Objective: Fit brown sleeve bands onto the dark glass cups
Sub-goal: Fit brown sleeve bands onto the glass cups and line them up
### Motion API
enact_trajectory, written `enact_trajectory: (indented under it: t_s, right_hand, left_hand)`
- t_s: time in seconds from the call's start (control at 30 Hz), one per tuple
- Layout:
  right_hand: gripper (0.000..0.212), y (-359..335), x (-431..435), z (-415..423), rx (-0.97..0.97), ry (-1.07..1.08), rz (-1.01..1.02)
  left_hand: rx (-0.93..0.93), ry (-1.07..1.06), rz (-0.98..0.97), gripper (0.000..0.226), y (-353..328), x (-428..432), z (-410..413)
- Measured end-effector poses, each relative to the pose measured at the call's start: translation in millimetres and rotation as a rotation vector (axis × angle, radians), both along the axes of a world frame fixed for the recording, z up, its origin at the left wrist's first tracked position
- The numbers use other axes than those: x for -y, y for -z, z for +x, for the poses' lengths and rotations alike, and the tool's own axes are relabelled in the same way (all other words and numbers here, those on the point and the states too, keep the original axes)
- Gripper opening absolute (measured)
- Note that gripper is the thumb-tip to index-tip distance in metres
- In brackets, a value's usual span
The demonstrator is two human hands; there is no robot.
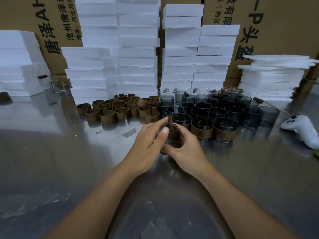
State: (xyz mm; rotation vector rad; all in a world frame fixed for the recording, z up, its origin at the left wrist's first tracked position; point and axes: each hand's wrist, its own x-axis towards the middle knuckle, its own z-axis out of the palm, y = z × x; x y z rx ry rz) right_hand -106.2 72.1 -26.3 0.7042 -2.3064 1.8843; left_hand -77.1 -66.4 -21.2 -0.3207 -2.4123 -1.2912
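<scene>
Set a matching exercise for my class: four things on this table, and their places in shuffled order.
1 bands
2 foam blocks
3 controller
4 banded cups

A far right of the table
B front row, right of the held cup
C stacked at the back
D left of the bare cups

Pairs: 1-D, 2-C, 3-A, 4-B

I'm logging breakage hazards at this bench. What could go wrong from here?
1. Only the right hand curls round the dark glass cup. The left hand keeps its fingers straight, so the grip may slip on smooth glass.
2. The banded cups stand right behind it, and a jolt could knock glass on glass.
3. The bare cups are packed tightly, so reaching in might topple some.
</scene>
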Motion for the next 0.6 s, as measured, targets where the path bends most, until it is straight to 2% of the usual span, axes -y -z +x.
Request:
enact_trajectory:
  t_s: [0.13, 0.33, 0.5, 0.6]
  right_hand:
    - [0.063, -0.3, 1.2, 1.8, -0.019, -0.019, 0.010]
    - [0.055, -2.1, 0.6, 3.7, -0.036, -0.022, 0.011]
    - [0.045, -2.9, 0.6, 3.3, -0.027, 0.041, 0.014]
    - [0.042, -2.7, 0.1, 3.0, 0.000, 0.051, 0.009]
  left_hand:
    - [-0.040, -0.014, -0.063, 0.042, 0.6, -2.9, 2.7]
    - [-0.112, 0.042, -0.068, 0.042, -3.9, -10.3, 9.3]
    - [-0.169, 0.064, 0.030, 0.027, -9.8, -14.3, 13.2]
    - [-0.211, 0.046, 0.046, 0.027, -12.5, -15.1, 15.6]
